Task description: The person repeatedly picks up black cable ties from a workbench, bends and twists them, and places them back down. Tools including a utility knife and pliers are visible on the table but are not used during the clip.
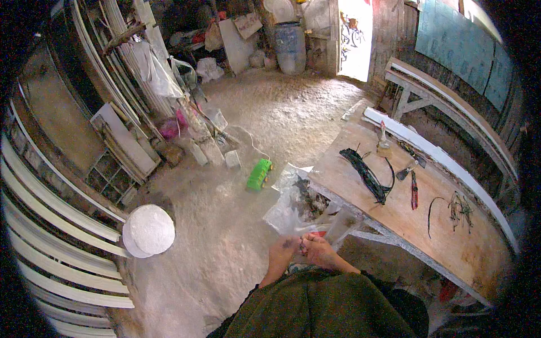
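Close together in front of my body, my left hand (pixel 284 248) and my right hand (pixel 320 252) meet with fingers curled and pressed inward. Something small and dark may be pinched between them, but it is too small to make out. Just beyond them lies a clear plastic bag (pixel 286 211) with dark scraps (pixel 311 204) beside it. A bit of red shows right behind my fingers. To the right stands a wooden table (pixel 366 149) bearing a black bundle of strips (pixel 365 176), a brush (pixel 384 141), a scraper (pixel 407 170), a red-handled tool (pixel 415 191) and thin black strands (pixel 460 212).
A green toy truck (pixel 260 174) sits on the floor ahead, with a pale cord. At left are a round white-topped stool or bucket (pixel 149 230) and long white strips (pixel 67 248). A blue barrel (pixel 290 48) stands near the bright doorway (pixel 355 42); a bench (pixel 451 96) lies beyond the table.
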`<state>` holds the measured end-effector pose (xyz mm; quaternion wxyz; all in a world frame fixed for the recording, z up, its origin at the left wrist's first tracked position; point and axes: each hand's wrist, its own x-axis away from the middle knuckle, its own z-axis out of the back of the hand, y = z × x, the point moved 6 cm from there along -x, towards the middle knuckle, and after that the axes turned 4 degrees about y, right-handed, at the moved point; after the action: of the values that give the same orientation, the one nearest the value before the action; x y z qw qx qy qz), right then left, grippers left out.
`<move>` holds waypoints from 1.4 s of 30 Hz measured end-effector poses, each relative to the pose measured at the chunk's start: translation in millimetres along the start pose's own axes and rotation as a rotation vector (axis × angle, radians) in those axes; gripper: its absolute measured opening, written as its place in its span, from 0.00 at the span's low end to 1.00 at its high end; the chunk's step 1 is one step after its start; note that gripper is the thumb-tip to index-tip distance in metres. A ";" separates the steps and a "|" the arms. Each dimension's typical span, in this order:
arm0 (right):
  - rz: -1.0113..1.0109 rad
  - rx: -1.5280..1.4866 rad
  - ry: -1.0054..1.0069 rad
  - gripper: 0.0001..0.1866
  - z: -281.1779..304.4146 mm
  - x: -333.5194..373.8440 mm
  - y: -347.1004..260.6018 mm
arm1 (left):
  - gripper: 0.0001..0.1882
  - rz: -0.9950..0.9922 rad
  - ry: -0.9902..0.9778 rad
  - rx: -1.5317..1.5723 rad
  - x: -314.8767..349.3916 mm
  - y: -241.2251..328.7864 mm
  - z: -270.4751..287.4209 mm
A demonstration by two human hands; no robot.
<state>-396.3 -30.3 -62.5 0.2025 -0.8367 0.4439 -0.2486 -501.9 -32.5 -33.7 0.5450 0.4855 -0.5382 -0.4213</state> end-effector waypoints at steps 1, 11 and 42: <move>0.022 0.013 0.031 0.06 -2.4 0.3 -3.0 | 0.05 -0.014 0.004 0.051 0.2 4.3 -1.0; 0.272 0.351 0.243 0.07 11.5 18.8 -41.6 | 0.05 -0.092 0.024 0.035 1.5 32.4 -36.1; 0.366 0.587 0.373 0.08 179.3 167.2 -262.5 | 0.07 0.409 -0.641 0.042 -36.3 -21.9 -344.0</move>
<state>-40.2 -12.6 -18.5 0.3900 -0.5907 0.5249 -0.4727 -160.4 25.3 -44.2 0.4115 0.2228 -0.7758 -0.4233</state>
